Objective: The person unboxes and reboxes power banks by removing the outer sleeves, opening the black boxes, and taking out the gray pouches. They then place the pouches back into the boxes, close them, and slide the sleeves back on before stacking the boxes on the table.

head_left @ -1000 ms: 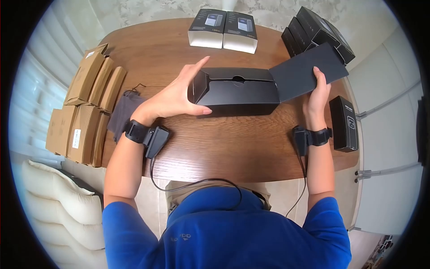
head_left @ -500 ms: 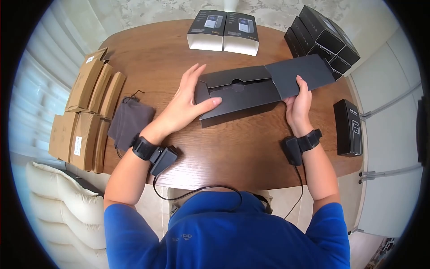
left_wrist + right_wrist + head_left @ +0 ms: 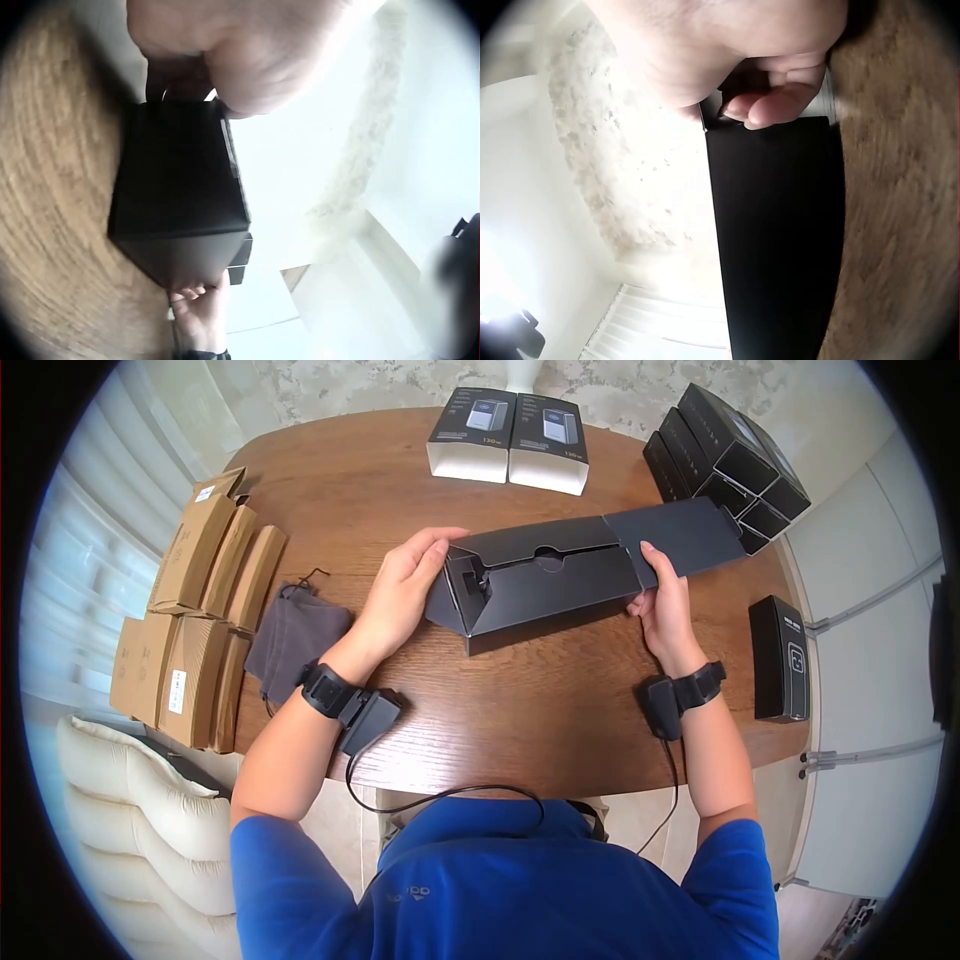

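A long black cardboard box (image 3: pixel 560 585) lies angled across the middle of the table in the head view. Its right end flap (image 3: pixel 685 545) stands out flat to the right, and at the left end another flap (image 3: pixel 441 608) is folded outward, baring the opening there. My left hand (image 3: pixel 400 590) pinches the left end, thumb near the back corner. With the thumb on top and fingers curled below, my right hand (image 3: pixel 665 610) grips the box at the base of the right flap. In the right wrist view those fingertips (image 3: pixel 776 105) curl at the box's end.
Brown cartons (image 3: pixel 190 630) are stacked at the left, beside a grey drawstring pouch (image 3: pixel 297 635). Two white-and-black boxes (image 3: pixel 510 435) stand at the back. Black boxes (image 3: pixel 725 455) are piled at the back right, and another black box (image 3: pixel 778 658) sits near the right edge.
The box has turned, its left end coming nearer me. My left hand has gone from spread around that end to pinching it, and the left end now shows open. My right hand slid toward the flap's base.
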{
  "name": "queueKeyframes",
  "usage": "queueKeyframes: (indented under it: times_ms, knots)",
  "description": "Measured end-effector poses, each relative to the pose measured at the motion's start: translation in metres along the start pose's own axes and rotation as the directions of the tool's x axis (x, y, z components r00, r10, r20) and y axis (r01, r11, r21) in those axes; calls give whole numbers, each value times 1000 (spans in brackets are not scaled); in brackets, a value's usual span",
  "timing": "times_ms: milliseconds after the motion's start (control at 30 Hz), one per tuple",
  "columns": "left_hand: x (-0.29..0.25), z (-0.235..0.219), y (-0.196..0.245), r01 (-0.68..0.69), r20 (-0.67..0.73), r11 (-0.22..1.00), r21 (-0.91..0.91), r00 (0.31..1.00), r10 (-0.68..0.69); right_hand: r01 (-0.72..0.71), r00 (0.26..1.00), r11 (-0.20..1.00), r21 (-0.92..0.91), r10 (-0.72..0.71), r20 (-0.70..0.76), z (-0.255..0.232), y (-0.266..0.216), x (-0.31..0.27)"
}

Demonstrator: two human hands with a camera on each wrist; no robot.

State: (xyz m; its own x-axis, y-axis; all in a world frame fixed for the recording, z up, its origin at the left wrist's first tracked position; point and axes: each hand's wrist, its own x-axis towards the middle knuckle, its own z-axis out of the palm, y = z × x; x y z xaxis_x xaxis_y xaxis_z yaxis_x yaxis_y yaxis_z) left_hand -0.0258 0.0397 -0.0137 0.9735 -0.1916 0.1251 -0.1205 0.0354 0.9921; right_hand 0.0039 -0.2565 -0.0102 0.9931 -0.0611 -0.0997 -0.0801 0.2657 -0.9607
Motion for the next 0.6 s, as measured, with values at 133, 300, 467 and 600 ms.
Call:
queueKeyframes:
  times_ms: [133,300,467,600]
  knots:
    - [-1,13,-8,-129,-148,928,350,970,191,-48,998,998,49,50,-40,7,0,-6]
    - [2,3,-12,-1,-185,983,183,982,36,-129,992,988,87,128,11,8,1,-11]
    - [-3,0,23,-26,134,986,166,991,4,-98,995,992,76,98,3,15,-1,-16]
    - [-2,-9,26,-298,305,875,381,934,185,-64,998,994,86,64,2,12,2,-14]
